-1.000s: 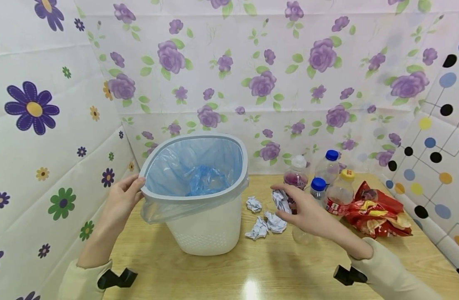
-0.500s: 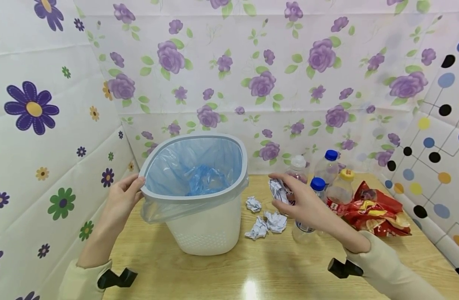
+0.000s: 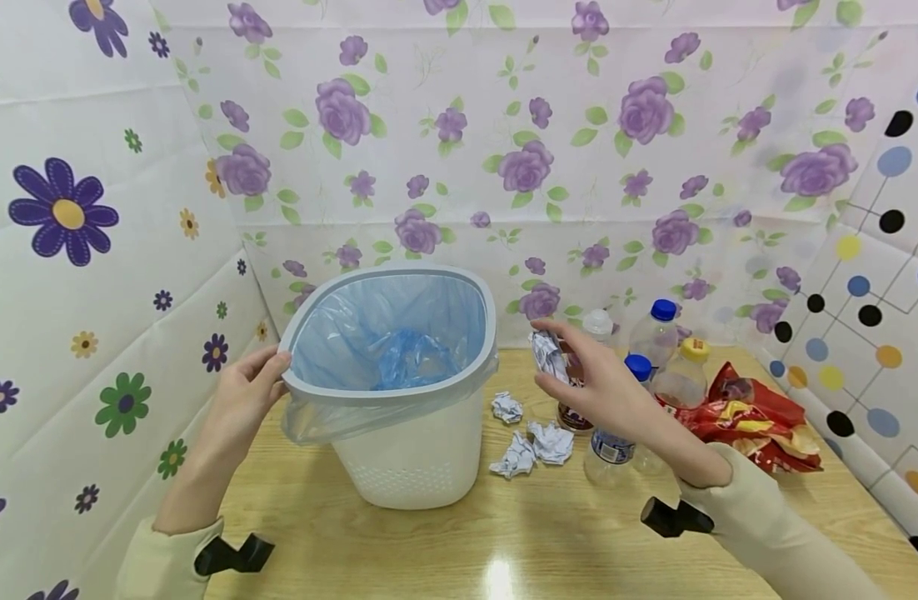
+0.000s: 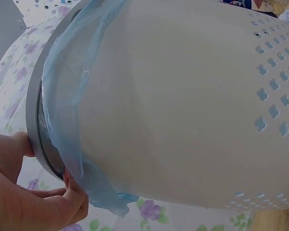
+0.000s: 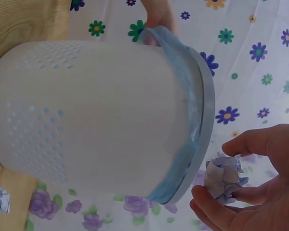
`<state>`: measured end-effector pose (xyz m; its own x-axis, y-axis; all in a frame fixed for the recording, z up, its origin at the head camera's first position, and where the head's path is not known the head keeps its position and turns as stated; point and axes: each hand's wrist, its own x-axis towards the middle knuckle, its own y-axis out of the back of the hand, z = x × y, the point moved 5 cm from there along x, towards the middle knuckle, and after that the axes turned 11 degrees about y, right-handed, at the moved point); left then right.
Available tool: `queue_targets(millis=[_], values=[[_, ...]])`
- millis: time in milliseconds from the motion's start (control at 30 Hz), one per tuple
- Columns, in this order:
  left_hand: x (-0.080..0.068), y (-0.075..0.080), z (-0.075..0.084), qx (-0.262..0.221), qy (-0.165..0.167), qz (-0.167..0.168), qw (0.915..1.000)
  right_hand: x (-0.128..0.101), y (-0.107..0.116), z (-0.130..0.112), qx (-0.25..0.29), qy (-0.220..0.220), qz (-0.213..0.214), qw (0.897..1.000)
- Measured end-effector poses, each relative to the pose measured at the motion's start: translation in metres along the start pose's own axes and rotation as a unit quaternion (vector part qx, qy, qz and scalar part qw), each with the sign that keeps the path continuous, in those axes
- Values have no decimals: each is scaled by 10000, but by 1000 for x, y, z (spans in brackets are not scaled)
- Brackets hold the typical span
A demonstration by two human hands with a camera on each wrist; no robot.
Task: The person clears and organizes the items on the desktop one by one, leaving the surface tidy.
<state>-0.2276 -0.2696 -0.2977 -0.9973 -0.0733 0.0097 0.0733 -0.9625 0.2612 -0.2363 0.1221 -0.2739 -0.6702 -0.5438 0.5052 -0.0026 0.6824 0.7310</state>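
Note:
A white trash bin with a grey rim stands on the table, lined with a blue plastic bag. My left hand grips the rim at its left side; in the left wrist view its thumb and fingers pinch the edge from both sides. My right hand holds a crumpled paper ball between thumb and fingers, raised to the right of the bin. In the right wrist view the paper ball is close beside the rim. Several more paper balls lie on the table under this hand.
Behind the right hand stand several plastic bottles, among them a blue-capped one and a yellow-capped one. A red snack bag lies at the far right. Patterned cloth walls enclose the wooden table at the back and sides.
My right hand has risen and moved a little left toward the bin with the paper ball, uncovering more of the front bottle. The left hand keeps its grip on the rim.

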Motion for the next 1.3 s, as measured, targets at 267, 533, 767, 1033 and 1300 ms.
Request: queue_targets(millis=[267,533,767,1033,1300], values=[[0,1,0,113,25,3,9999,12,3,-8,290,-16,9,9996],[-1,2,1,-8,51,-65,10000,27,5,-12,390,37,24,9992],[0,2,1,-17,30,-87,10000,43,11,-22,493,154,15,9987],[2,2,1,-17,62,-83,9999,61,14,-32,508,502,-28,9974],[1,3,1,69,119,-104,9999,74,7,-39,629,600,-83,9962]])
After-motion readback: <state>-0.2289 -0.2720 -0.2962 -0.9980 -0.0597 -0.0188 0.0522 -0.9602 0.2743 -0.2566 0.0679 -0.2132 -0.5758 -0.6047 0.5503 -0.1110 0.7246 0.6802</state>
